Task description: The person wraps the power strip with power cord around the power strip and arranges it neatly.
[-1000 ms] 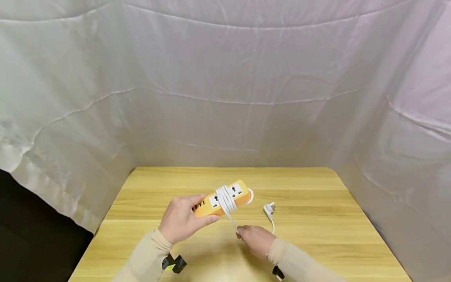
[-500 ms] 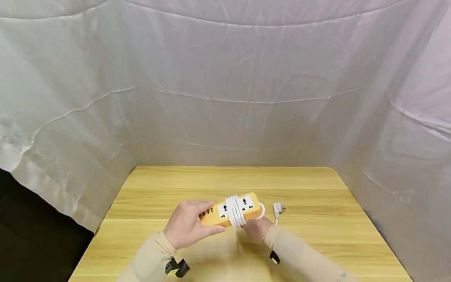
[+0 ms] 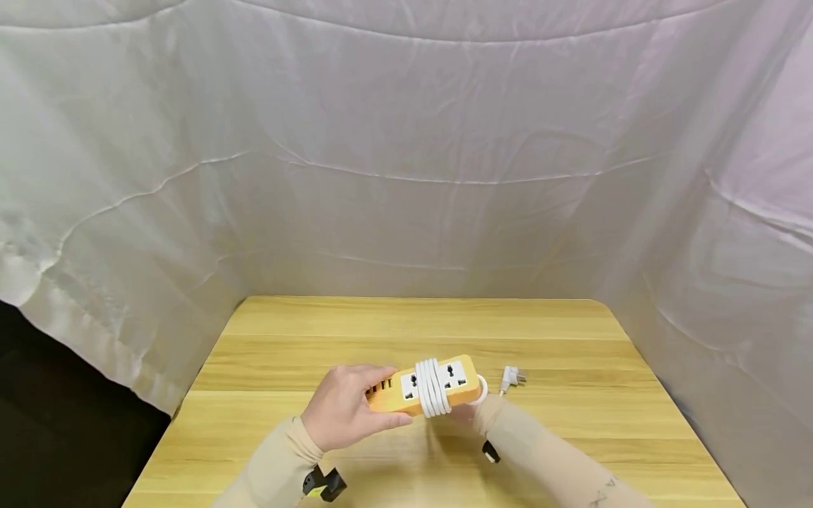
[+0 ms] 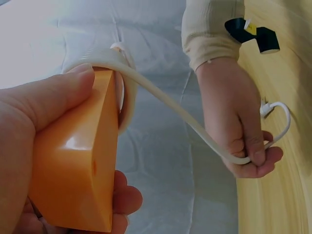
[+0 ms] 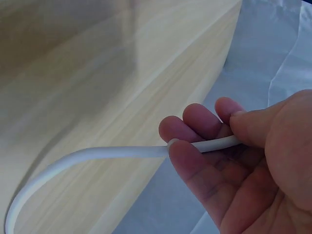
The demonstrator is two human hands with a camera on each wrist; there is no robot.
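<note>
My left hand (image 3: 351, 408) grips the left end of an orange power strip (image 3: 389, 401), thumb along its near side. White cord (image 3: 433, 389) is wound in several turns around the strip's middle, between two white socket faces. Behind and below the strip's right end is my right hand (image 3: 462, 415), mostly hidden in the head view. In the left wrist view that hand (image 4: 234, 122) pinches the cord (image 4: 180, 112), which runs from the strip through its fingers. The right wrist view shows the cord (image 5: 117, 152) passing between curled fingers and thumb. The white plug (image 3: 512, 377) lies right of the strip.
A light wooden table (image 3: 305, 324) lies under the hands. Grey-white cloth (image 3: 406, 212) hangs behind it and along both sides. A dark area (image 3: 70, 423) shows at the lower left. Small black devices (image 3: 324, 484) sit on the wrists.
The power strip and left hand have moved right and slightly down. My right hand has gone from in front of the strip to beneath it with the cord. The plug has shifted right.
</note>
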